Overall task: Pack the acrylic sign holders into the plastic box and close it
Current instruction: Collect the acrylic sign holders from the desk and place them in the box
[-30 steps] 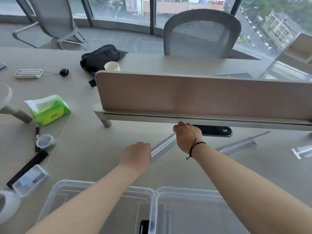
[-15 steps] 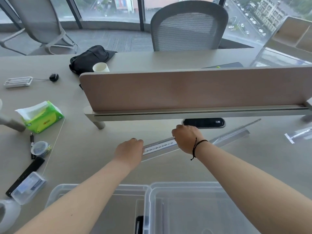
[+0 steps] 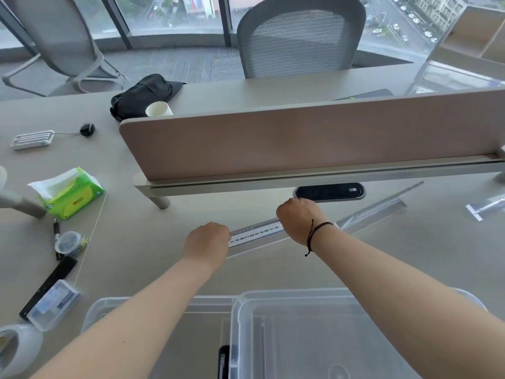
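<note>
Both hands have pulled the long clear acrylic sign holder with a white printed strip a little nearer to the person since a second ago, and it now lies flatter across the view. Its left end is gripped by the left hand and its right end by the right hand, which has a black string around the wrist. Both fists are curled over the ends, so the fingertips are hidden. Whether the holder is lifted or touching the pale grey desk is hard to tell. Its printed words are too small to read. A second clear acrylic sign holder lies on the desk to the right, partly behind the right wrist. A third clear piece is cut off at the right edge. Close to the person sits the open see-through plastic box, with its bottom cut off, and the arms cover parts of it. Just left of the box lies its clear plastic lid, mostly hidden under the left arm.
</note>
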